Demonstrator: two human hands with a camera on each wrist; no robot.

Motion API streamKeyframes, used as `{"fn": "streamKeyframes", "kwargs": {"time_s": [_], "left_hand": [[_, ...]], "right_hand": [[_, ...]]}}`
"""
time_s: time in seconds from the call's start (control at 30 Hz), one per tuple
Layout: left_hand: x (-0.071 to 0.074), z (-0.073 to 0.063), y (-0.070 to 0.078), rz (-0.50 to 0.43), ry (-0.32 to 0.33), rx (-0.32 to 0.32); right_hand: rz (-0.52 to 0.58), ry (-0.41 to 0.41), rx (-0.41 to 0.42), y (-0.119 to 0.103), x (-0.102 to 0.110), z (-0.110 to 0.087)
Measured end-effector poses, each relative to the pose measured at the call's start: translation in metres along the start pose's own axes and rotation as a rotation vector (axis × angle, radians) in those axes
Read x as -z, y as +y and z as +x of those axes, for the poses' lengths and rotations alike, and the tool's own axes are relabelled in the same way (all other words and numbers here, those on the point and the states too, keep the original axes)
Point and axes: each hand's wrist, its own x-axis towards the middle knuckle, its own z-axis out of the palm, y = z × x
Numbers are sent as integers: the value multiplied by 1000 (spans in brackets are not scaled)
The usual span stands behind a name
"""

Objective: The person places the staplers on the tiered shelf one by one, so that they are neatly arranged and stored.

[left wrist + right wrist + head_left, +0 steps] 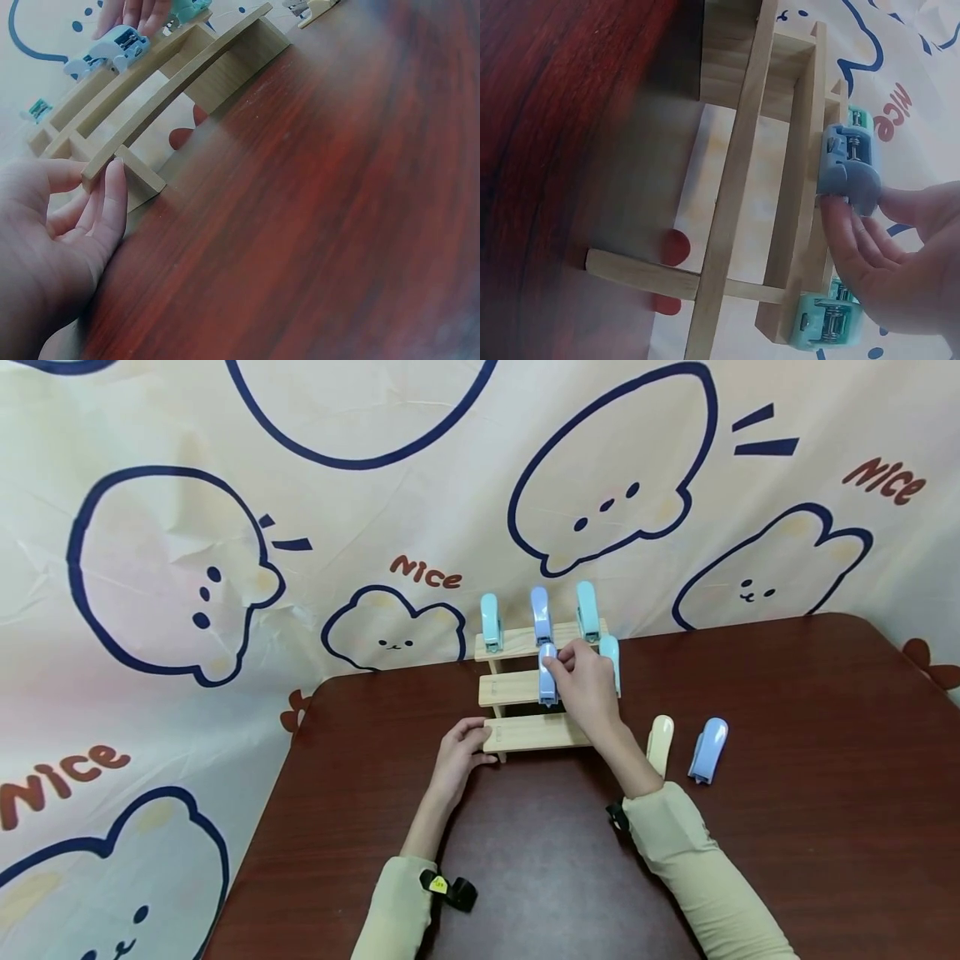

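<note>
sleeves [697, 864] nearest, left grip [454, 760] holds wooden rack [534, 734], blue stapler [548, 682] pinched inside right grip [591, 690].

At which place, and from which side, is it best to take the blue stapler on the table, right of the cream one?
Probably by the middle of the blue stapler, coming from above and pinching across its two long sides. Its body is long and narrow, with the rounded end turned to the far side, and a visible gap between it and the cream stapler leaves room for fingers.
</note>
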Motion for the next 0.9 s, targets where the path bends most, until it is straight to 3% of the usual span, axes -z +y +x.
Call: {"fn": "streamKeyframes", "kwargs": {"time_s": [0.4,0.67,0.9], "left_hand": [[1,2,-2,-9,4,6],[3,2,0,-2,12,5],[1,1,0,-9,1,0]], "right_hand": [[24,-186,-104,-12,8,-1],[43,-179,-99,-15,6,0],[24,-118,-10,-17,19,-1]]}}
